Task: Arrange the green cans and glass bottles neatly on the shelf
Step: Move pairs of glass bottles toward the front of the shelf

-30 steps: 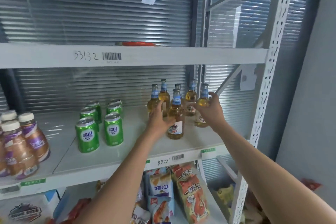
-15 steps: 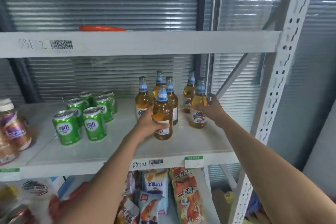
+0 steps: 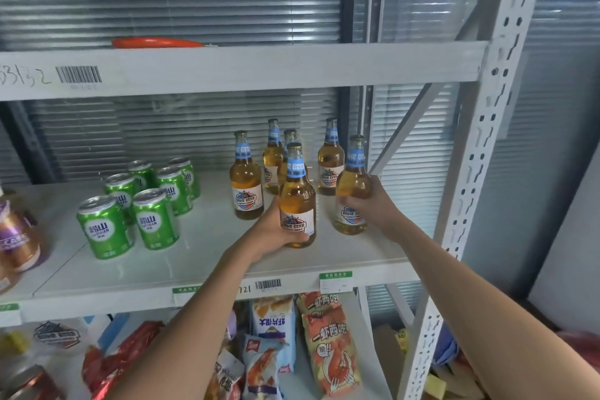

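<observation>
Glass bottles [image 3: 331,162] stand toward the shelf's [image 3: 201,266] right end, green cans [image 3: 143,201] at its middle. Left hand [image 3: 276,230] fingers wrap the front bottle [image 3: 297,201]; right hand [image 3: 373,208] fingers wrap the right bottle [image 3: 353,185].

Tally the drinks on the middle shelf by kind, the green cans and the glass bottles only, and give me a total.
Green cans: 6, standing in two rows at the left.
Glass bottles: 6, one of them in the left hand and one in the right hand.
Total: 12.
</observation>
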